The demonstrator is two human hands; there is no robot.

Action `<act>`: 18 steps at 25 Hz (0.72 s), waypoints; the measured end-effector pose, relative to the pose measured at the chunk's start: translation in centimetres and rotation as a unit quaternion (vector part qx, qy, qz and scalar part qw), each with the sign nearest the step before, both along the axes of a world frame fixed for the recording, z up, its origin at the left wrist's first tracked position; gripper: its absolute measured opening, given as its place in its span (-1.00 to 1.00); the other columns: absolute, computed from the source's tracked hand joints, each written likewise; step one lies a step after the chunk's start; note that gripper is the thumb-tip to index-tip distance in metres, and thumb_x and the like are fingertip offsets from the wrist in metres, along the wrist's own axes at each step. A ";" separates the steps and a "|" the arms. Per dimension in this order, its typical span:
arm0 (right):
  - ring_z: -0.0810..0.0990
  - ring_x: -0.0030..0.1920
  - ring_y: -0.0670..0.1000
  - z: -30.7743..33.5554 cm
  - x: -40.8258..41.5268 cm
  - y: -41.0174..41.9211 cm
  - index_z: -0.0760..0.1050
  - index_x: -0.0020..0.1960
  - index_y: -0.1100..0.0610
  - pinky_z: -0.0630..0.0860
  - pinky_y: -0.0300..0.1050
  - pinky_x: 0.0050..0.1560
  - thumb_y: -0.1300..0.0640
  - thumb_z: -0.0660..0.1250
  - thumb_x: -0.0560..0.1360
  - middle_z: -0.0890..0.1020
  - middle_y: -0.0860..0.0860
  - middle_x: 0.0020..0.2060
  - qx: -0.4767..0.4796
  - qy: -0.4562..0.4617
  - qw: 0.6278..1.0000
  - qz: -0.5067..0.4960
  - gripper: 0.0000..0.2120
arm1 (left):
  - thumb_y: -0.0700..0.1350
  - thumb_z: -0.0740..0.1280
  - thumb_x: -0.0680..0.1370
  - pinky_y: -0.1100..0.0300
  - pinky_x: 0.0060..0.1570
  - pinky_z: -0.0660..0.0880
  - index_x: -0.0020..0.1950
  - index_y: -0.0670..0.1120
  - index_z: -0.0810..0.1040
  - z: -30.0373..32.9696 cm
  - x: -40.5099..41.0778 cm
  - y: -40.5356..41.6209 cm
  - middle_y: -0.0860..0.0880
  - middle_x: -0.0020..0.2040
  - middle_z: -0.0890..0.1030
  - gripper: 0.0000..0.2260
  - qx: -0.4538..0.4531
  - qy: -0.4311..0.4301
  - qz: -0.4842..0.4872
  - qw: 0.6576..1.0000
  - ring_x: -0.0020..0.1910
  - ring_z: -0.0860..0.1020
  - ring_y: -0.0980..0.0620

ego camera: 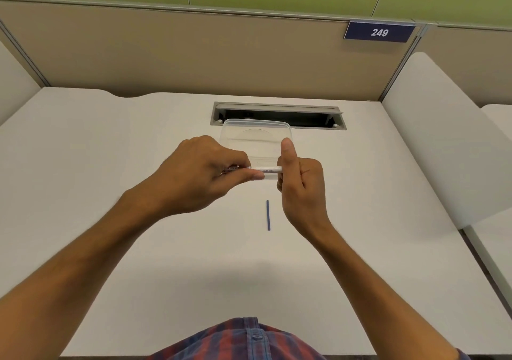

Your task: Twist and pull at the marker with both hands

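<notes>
Clear plastic container (256,137) behind hands, contents indiscernible; pen (266,169) gripped

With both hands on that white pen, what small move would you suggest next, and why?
Probably set the white pen down and pick up the blue refill. The left hand pinches one end of the pen and the right hand grips the other, while the refill lies loose on the desk below them.
</notes>
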State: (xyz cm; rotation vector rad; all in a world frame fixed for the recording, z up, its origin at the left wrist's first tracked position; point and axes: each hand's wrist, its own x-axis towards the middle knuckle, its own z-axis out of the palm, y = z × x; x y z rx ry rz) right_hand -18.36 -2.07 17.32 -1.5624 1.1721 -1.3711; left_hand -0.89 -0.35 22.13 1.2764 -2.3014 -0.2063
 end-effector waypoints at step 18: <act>0.22 -0.51 -0.09 0.6 0.4 -0.3 0.36 -0.32 0.23 0.22 -0.22 -0.46 -0.03 0.16 0.64 0.26 -0.01 -0.53 0.183 -0.057 0.981 -0.002 -0.55 | 0.03 0.36 0.54 0.24 -0.46 0.18 -0.18 -0.12 0.63 -0.8 0.0 -0.2 -0.05 -0.43 0.56 -0.76 -0.224 -0.167 0.035 0.960 -0.57 0.37 -0.07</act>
